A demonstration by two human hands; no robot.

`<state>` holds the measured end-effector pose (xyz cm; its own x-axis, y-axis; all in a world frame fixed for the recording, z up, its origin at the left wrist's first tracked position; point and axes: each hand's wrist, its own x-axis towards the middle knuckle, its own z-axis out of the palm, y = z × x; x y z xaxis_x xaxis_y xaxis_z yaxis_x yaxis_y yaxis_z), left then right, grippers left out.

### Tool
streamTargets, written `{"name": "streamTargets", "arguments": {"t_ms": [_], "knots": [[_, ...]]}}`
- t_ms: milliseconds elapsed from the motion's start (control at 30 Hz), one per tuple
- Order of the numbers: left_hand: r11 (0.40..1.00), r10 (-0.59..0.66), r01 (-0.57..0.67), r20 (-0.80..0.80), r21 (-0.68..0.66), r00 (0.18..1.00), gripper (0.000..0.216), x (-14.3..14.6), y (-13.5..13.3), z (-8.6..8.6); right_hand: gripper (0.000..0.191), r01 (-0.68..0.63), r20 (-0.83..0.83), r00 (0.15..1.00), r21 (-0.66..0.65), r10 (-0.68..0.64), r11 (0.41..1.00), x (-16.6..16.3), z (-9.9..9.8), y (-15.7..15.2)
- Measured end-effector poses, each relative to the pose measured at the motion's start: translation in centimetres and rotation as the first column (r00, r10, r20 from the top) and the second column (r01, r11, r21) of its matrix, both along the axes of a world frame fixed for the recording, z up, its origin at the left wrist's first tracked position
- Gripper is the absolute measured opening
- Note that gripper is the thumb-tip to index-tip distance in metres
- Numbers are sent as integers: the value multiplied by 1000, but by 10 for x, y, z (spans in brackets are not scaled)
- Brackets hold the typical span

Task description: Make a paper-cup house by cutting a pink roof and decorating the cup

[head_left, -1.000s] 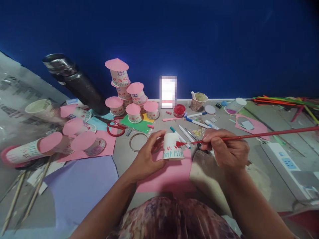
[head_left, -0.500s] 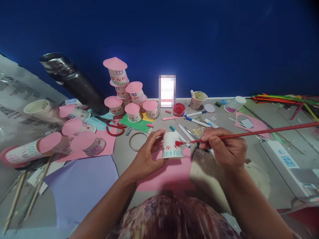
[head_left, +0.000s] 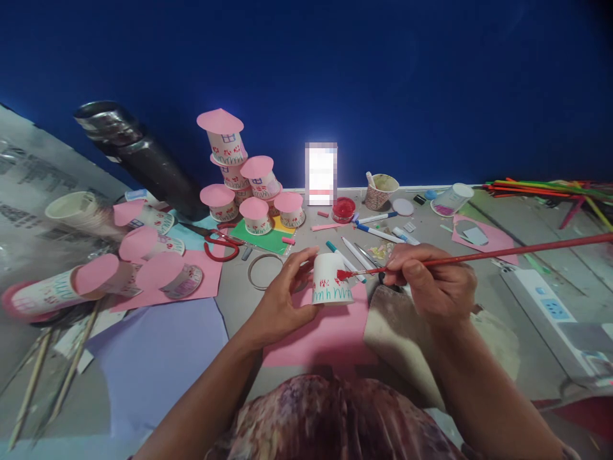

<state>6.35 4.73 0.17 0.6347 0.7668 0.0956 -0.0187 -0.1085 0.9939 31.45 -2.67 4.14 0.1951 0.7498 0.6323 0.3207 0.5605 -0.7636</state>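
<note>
My left hand (head_left: 287, 294) grips a white paper cup (head_left: 329, 268) from its left side, thumb low and fingers behind. The cup is upside down above a pink paper sheet (head_left: 320, 345), with green grass strokes round its lower part and red flower marks above them. Between the thumb and fingers of my right hand (head_left: 431, 281) is a long red paintbrush (head_left: 498, 254). Its red bristles touch the cup's right side, by the flower marks. Behind the cup stands a small tub of red paint (head_left: 343, 209).
Paper-cup towers with pink cone roofs (head_left: 221, 147) stand at the back left, near a black flask (head_left: 148, 160). Red-handled scissors (head_left: 220, 249), a tape roll (head_left: 265, 271) and several markers (head_left: 376, 233) lie around. A white power strip (head_left: 550, 313) is at right.
Almost nothing differs. The brush tip stays at the cup's right side, and both hands hold nearly the same place.
</note>
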Motion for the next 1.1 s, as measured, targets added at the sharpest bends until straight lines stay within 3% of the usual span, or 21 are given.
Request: {"name": "streamTargets", "arguments": {"t_ms": [1100], "knots": [[998, -37, 39, 71, -38, 997, 82, -1, 1, -5, 22, 28, -89, 996, -8, -29, 1000, -2, -1, 0]]}}
